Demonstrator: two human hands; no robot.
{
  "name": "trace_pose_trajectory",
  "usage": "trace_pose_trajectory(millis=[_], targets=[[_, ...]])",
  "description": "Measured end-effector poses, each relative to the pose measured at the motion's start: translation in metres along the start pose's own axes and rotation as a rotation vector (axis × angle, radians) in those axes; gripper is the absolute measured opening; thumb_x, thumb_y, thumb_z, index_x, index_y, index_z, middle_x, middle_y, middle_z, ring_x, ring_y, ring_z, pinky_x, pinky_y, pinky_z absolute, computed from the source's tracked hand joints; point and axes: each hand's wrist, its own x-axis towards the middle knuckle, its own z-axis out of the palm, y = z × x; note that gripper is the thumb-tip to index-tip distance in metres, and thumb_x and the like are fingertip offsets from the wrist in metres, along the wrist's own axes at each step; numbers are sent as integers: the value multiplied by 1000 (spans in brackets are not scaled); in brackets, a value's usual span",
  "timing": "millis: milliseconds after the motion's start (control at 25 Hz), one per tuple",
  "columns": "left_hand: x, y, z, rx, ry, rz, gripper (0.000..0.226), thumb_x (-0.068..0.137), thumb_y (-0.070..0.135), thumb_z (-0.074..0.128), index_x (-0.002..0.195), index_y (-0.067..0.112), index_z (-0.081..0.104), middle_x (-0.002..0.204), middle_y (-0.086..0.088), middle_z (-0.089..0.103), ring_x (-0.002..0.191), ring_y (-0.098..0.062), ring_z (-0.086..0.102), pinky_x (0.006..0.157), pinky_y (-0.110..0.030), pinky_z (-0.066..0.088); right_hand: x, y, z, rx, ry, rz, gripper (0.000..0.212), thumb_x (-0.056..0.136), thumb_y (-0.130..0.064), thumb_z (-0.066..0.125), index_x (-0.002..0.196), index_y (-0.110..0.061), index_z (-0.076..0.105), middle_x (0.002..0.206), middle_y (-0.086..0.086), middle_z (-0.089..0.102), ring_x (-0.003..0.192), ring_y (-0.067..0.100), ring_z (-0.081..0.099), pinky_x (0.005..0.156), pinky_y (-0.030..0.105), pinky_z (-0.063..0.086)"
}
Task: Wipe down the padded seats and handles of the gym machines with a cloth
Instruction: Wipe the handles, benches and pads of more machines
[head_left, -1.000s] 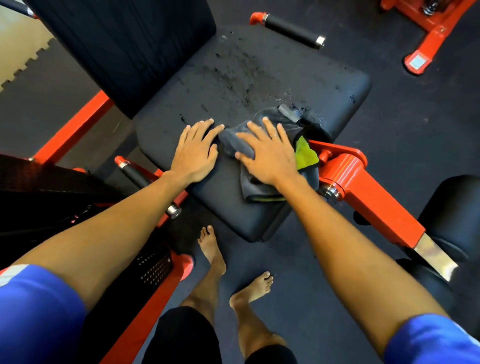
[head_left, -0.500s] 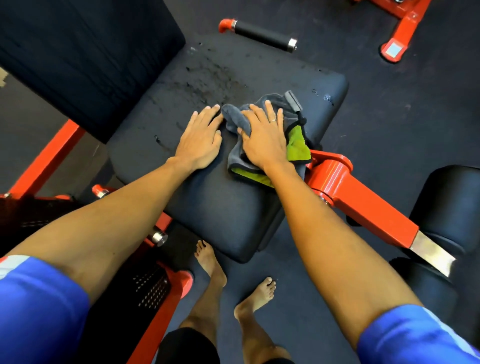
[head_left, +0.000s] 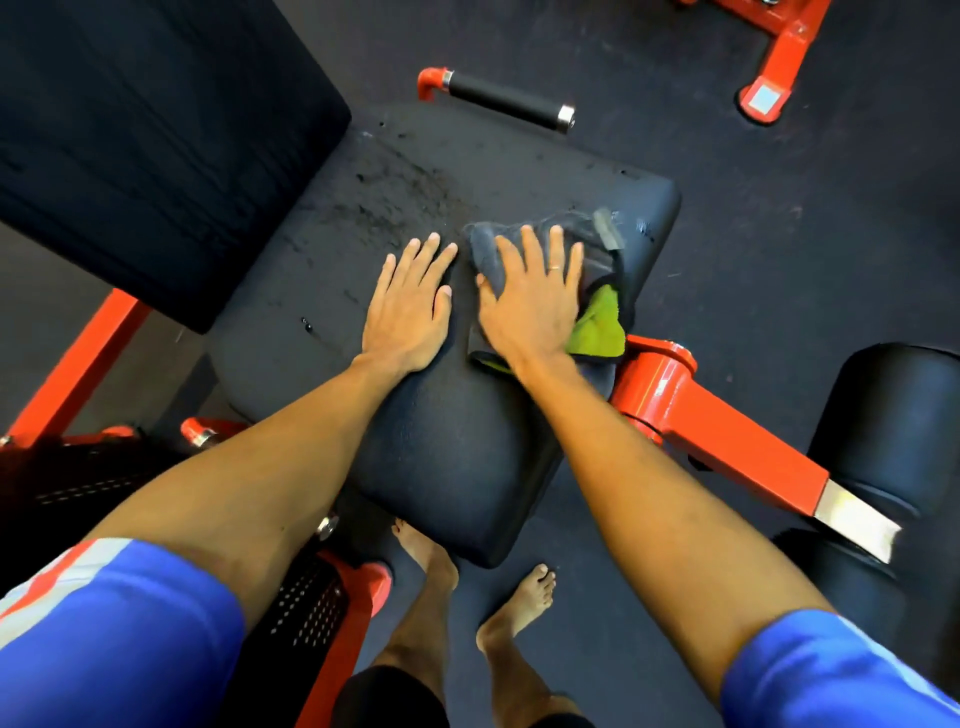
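Head view: fingers spread flat, the right hand (head_left: 530, 306) presses the grey-and-green cloth (head_left: 592, 244) onto the padded seat (head_left: 457, 441), having pushed it from the near edge toward the far right corner. The left hand (head_left: 408, 306) lies flat beside it. Speckled grime (head_left: 395, 197) by the backrest likely still awaits wiping.

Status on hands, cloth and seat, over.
Right hand flat, pressing grey-green cloth on seat pad. Left hand flat on pad beside it. Dark specks ahead unwiped; no obstruction seen.
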Motion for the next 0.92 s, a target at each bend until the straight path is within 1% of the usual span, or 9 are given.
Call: trace_pose_trajectory(millis=[120, 200, 320, 400, 480, 560, 680, 840, 920], targets=[[1, -2, 0, -21, 1, -2, 56, 105, 29, 30, 161, 22, 27, 170, 3, 18, 157, -17, 9, 129, -41, 4, 9, -10, -1, 60, -122, -90, 55, 101, -51, 48, 148, -22, 54, 163, 4, 41, 156, 34, 22, 123, 49, 26], [0, -2, -2, -19, 1, 7, 56, 105, 31, 28, 161, 24, 27, 170, 3, 18, 157, -17, 9, 129, -42, 5, 13, 15, -12, -19, -114, -134, 56, 101, -52, 47, 150, -25, 53, 162, 2, 42, 155, 34, 25, 125, 51, 19], [-2, 2, -4, -20, -2, 1, 58, 104, 35, 24, 161, 28, 24, 170, 4, 18, 157, -17, 9, 129, -43, 6, -3, 59, -21, -112, -31, -10, 59, 100, -57, 41, 151, -28, 51, 162, 2, 44, 155, 36, 27, 126, 53, 6], [-2, 3, -5, -14, 4, -6, 57, 105, 34, 27, 161, 28, 25, 170, 4, 18, 157, -17, 9, 129, -42, 6, -8, 57, -22, -123, -42, -4, 59, 102, -55, 39, 153, -28, 49, 163, 4, 41, 156, 38, 23, 126, 54, 4], [0, 2, -5, -14, -3, -9, 57, 105, 33, 29, 161, 27, 25, 170, 4, 18, 157, -16, 9, 129, -42, 7, 0, 31, -19, -49, -87, -30, 54, 103, -49, 43, 152, -28, 50, 164, 4, 39, 156, 38, 20, 124, 52, 13], [0, 1, -4, -8, 2, -13, 56, 105, 32, 31, 160, 23, 28, 169, 3, 18, 157, -17, 10, 129, -43, 7, 15, 4, -14, 23, -176, -85, 51, 104, -45, 48, 152, -28, 49, 166, 1, 35, 158, 34, 16, 120, 47, 30], [0, 0, -3, -21, -7, -5, 55, 106, 30, 33, 159, 20, 31, 169, 2, 19, 157, -18, 11, 129, -44, 7, 22, 10, -10, 9, -177, -208, 53, 101, -49, 52, 149, -27, 54, 162, 1, 42, 156, 32, 26, 112, 46, 42], [-1, 6, -9, -20, 2, -40, 55, 106, 32, 32, 161, 29, 26, 170, 6, 18, 157, -15, 9, 129, -42, 7, -2, 67, -21, -35, -63, -296, 61, 96, -56, 50, 151, -28, 53, 162, 5, 43, 154, 37, 29, 125, 54, 16], [-3, 7, -9, -16, -5, -55, 55, 106, 34, 30, 161, 31, 25, 170, 7, 18, 157, -14, 9, 129, -42, 7, -11, 78, -25, -66, -97, -291, 61, 99, -56, 46, 153, -28, 51, 163, 5, 41, 155, 39, 26, 126, 57, 15]])
